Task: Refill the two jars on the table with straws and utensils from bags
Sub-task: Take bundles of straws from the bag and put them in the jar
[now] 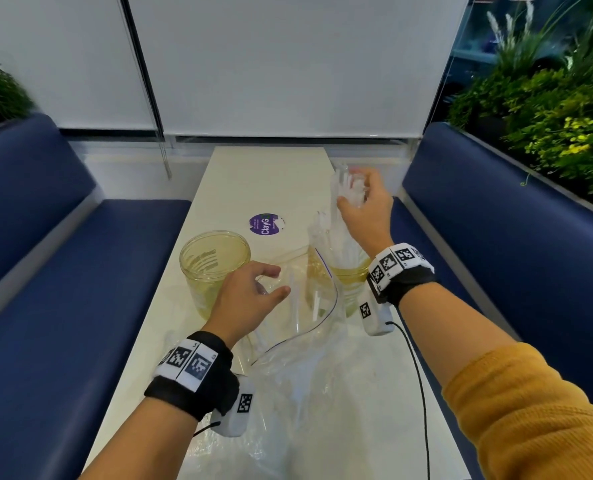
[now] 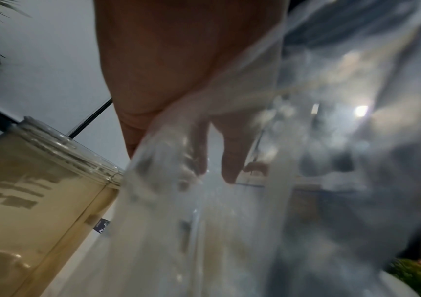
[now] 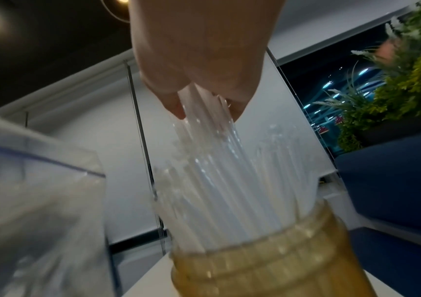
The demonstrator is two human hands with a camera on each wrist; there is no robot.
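Two yellowish clear jars stand on the white table [image 1: 253, 174]. The left jar [image 1: 215, 268] [image 2: 26, 201] looks empty. My right hand [image 1: 357, 199] [image 3: 204, 108] grips the tops of a bunch of white wrapped straws [image 1: 343, 216] [image 3: 229, 180] whose lower ends stand in the right jar [image 1: 352, 278] [image 3: 267, 261]. My left hand [image 1: 271, 282] [image 2: 216, 160] holds the rim of an open clear zip bag [image 1: 298, 306] [image 2: 229, 221] [image 3: 26, 201] between the jars, with a few straws inside.
A second crumpled clear bag [image 1: 288, 410] lies on the table near me. A purple round sticker [image 1: 265, 225] sits mid-table. Blue benches [image 1: 80, 271] flank both sides, with plants [image 1: 548, 109] behind the right one. White blinds close the far end.
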